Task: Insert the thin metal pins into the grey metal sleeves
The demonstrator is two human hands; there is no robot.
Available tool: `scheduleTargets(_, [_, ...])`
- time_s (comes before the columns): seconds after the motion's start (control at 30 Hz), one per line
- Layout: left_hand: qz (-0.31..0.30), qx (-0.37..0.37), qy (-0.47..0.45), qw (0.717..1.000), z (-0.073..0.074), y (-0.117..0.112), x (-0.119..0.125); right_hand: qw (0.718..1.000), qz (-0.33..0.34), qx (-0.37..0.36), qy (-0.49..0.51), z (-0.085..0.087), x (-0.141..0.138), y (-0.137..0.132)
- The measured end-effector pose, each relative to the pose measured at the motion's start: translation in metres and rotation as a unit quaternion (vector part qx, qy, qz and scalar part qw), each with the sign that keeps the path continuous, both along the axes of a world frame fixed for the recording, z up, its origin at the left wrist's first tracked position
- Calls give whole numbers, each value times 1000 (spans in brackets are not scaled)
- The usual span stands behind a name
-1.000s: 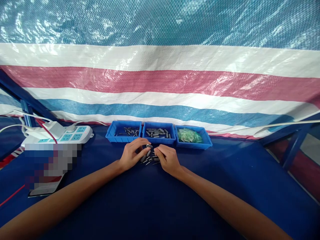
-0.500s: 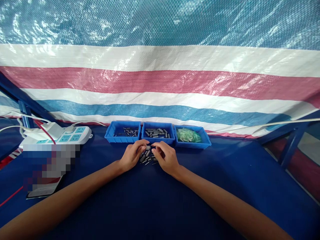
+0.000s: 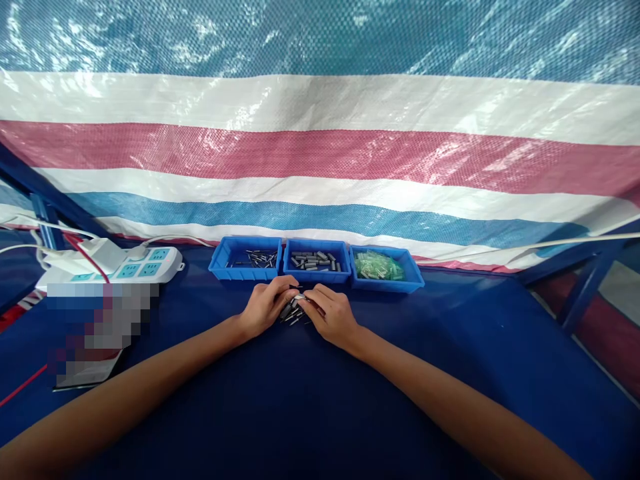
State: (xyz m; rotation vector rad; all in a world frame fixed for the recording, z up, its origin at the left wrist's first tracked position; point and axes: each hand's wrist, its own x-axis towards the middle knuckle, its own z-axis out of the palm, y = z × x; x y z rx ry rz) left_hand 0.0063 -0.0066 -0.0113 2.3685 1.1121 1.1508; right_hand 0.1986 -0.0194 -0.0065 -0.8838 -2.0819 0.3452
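My left hand (image 3: 267, 308) is closed in a pinch, with a thin dark pin (image 3: 297, 287) sticking out at its fingertips. My right hand (image 3: 331, 315) pinches a small light-grey piece (image 3: 299, 298), whose exact kind is too small to make out. Both sets of fingertips almost meet over a loose pile of thin metal pins and grey pieces (image 3: 294, 316) on the blue table (image 3: 300, 400). Part of that pile is hidden by the fingers.
Behind my hands stand three blue bins: the left bin (image 3: 245, 273) holds thin dark pins, the middle bin (image 3: 317, 275) grey blocks, the right bin (image 3: 387, 286) greenish clear pieces. A power strip (image 3: 170, 261) with cables lies left. A striped tarp (image 3: 320, 153) hangs behind.
The dark pin now shows at my left fingertips, and the grey piece between the hands sits slightly lower, at my right fingertips. The view has tilted slightly.
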Motion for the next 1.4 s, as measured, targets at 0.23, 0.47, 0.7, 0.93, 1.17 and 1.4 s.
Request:
scheduleTargets(0.23, [-3, -4, -19, 1000, 12, -1, 5, 997, -37, -32, 67, 8, 1, 0])
scheduleTargets(0.47, [-48, 29, -35, 998, 18, 0, 7, 996, -11, -33, 80, 9, 2, 0])
scheduleTargets(0.7, [1, -29, -50, 998, 18, -6, 5, 994, -24, -54, 94, 11, 2, 0])
scheduleTargets(0.93, [18, -15, -30, 999, 18, -4, 4, 994, -22, -47, 101, 12, 2, -1])
scheduleTargets(1.17, [-9, -45, -46, 998, 7, -1, 1, 995, -29, -55, 79, 11, 1, 0])
scheduleTargets(1.4, [-15, -44, -54, 997, 0, 0, 0, 996, 17, -79, 40, 5, 0, 0])
